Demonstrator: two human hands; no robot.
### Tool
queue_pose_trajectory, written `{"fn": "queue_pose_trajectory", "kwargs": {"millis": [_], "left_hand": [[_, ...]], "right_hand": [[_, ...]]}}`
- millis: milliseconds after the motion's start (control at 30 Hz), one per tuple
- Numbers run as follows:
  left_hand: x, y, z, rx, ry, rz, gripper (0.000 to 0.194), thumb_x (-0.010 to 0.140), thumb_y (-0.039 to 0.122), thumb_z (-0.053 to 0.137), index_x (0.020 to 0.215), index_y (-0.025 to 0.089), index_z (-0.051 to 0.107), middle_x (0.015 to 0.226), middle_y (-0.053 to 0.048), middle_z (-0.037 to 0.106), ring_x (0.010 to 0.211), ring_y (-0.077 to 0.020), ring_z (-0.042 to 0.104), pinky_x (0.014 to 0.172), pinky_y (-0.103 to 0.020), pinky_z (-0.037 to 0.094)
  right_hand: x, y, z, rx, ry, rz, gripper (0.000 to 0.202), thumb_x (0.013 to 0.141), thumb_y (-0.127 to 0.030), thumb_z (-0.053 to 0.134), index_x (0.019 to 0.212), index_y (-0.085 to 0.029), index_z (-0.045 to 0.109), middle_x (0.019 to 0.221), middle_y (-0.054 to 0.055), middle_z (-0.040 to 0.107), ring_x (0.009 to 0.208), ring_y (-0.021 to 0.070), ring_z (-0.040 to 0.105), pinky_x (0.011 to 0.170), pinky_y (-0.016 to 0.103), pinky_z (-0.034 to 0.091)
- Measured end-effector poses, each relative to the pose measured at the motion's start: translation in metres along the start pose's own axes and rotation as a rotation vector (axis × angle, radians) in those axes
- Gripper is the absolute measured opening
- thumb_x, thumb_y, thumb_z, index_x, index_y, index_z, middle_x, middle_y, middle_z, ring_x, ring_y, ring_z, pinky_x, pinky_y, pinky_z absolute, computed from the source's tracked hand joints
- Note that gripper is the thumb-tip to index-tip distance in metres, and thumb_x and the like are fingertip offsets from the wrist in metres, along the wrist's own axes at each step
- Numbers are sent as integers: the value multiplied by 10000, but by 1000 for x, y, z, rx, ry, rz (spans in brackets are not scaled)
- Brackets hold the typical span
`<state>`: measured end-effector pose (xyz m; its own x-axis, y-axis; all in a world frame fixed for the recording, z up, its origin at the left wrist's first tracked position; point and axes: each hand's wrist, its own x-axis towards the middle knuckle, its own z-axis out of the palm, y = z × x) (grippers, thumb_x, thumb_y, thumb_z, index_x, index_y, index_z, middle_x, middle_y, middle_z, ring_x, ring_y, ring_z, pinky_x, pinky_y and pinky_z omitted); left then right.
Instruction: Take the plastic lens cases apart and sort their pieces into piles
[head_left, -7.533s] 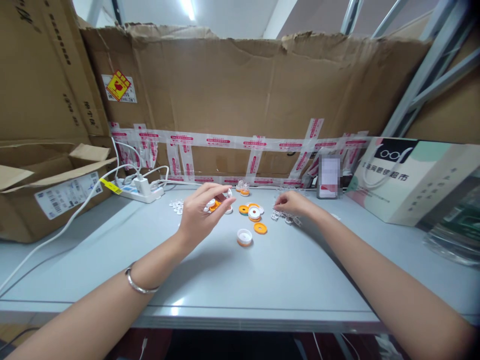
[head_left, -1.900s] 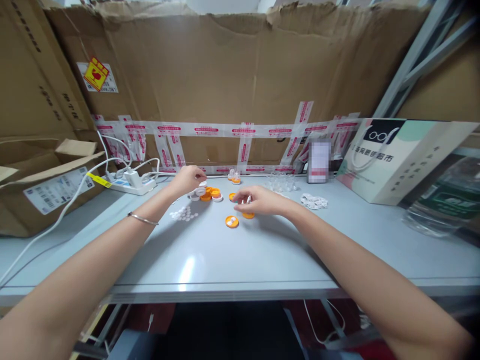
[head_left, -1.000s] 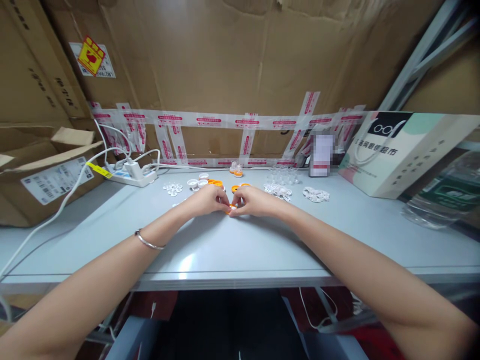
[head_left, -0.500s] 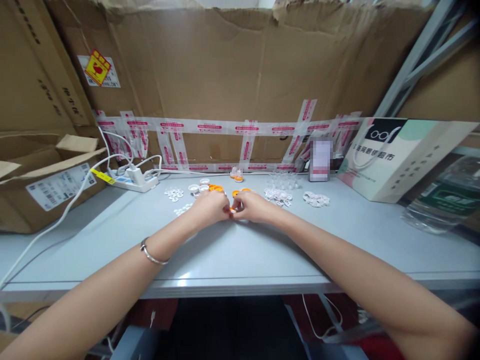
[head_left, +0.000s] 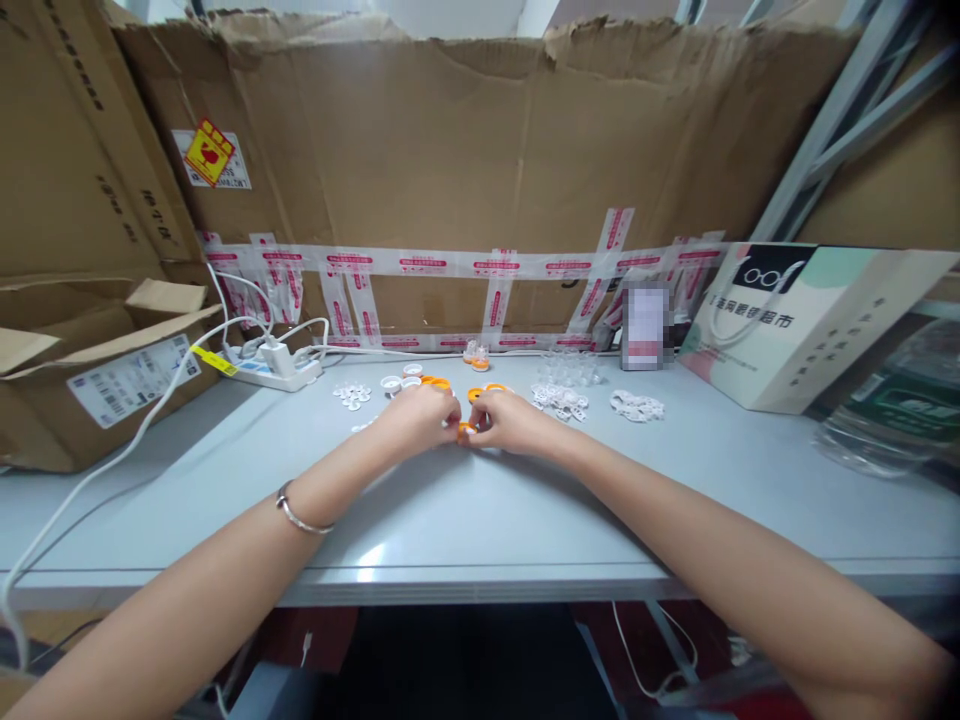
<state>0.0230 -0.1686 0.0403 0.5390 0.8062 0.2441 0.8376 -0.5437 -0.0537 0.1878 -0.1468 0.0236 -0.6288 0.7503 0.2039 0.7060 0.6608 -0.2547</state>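
Observation:
Near the middle of the grey table (head_left: 480, 520), my two hands meet over a small orange ring-shaped part (head_left: 466, 430) with white inside. My right hand (head_left: 506, 420) pinches it from the right. My left hand (head_left: 427, 415), fingers curled together, is at its left side; what its fingertips hold is too small to make out. Orange rings (head_left: 436, 383) lie just behind my left hand, beside white round caps (head_left: 391, 384). More orange rings (head_left: 477, 395) lie behind my right hand.
White pieces (head_left: 352, 396) lie left; white parts (head_left: 561, 402), clear pieces (head_left: 571, 368) and another white pile (head_left: 637, 406) lie right. A power strip (head_left: 277, 372) and open carton (head_left: 97, 370) stand left. A phone (head_left: 646, 325), printed box (head_left: 772, 320) and bottle (head_left: 892, 400) stand right.
The view has shifted slightly, so the scene sits a little lower. My hands stay together at the orange part, with slightly more of it showing between them.

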Motion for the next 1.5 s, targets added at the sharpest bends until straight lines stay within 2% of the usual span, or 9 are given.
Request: {"fn": "queue_pose_trajectory", "kwargs": {"millis": [100,167,267,367,667,1000,1300,1400,1500], "left_hand": [[-7,-28,-17,-73,63,-135,185,676,205,515,769,175,672,803,-38,686,723,-157,593,638,-219,389],[-14,-51,-26,-59,36,-227,190,667,227,511,743,158,670,754,-46,686,682,-153,587,611,-211,382],[-22,-80,-28,-37,-147,-298,166,613,205,515,674,171,665,684,-30,678,617,-141,572,549,-199,361],[-26,-91,-21,-10,-251,-339,140,568,186,526,626,179,653,639,-24,664,593,-140,565,510,-197,338],[-26,-84,-21,76,-306,-387,162,535,188,516,628,185,649,658,-32,660,605,-148,558,483,-197,317],[-27,-101,-17,-46,-326,-283,172,614,195,517,667,183,680,691,-38,683,620,-143,577,541,-196,362],[-28,-87,-25,-75,-381,-321,171,605,172,514,666,182,674,680,-24,677,616,-138,577,522,-186,363],[-25,-76,-27,-32,-239,-315,179,670,186,488,699,171,664,717,-39,674,650,-150,575,557,-208,368],[-20,-55,-19,-143,-50,-156,202,745,255,485,818,162,649,825,-46,661,730,-155,569,642,-228,388]], "right_hand": [[-1,-1,-2,13,-10,11,241,673,-384,590,592,-157,581,622,12,579,588,110,486,548,220,318],[-2,-2,-4,29,-21,28,244,664,-397,600,614,-159,591,656,20,595,620,122,504,547,221,325],[-3,-4,-7,51,-41,52,240,654,-403,610,652,-163,599,697,25,609,651,133,517,543,221,335],[-4,-4,-8,52,-46,59,240,649,-404,616,667,-166,595,717,27,610,662,135,522,549,222,343],[-4,-2,-7,55,-39,48,249,643,-414,611,659,-167,583,712,24,597,649,129,499,542,224,332],[-5,-3,-9,70,-54,61,247,635,-409,627,665,-166,600,718,24,598,651,128,504,543,221,337],[-5,-3,-10,71,-55,62,257,631,-414,638,692,-165,617,706,12,595,636,118,498,528,214,325],[-4,-2,-10,85,-63,68,276,624,-427,647,705,-165,624,700,8,588,626,114,490,521,213,319],[-4,-1,-10,99,-65,65,308,611,-445,660,728,-162,629,714,10,584,635,116,489,525,213,317]]}}
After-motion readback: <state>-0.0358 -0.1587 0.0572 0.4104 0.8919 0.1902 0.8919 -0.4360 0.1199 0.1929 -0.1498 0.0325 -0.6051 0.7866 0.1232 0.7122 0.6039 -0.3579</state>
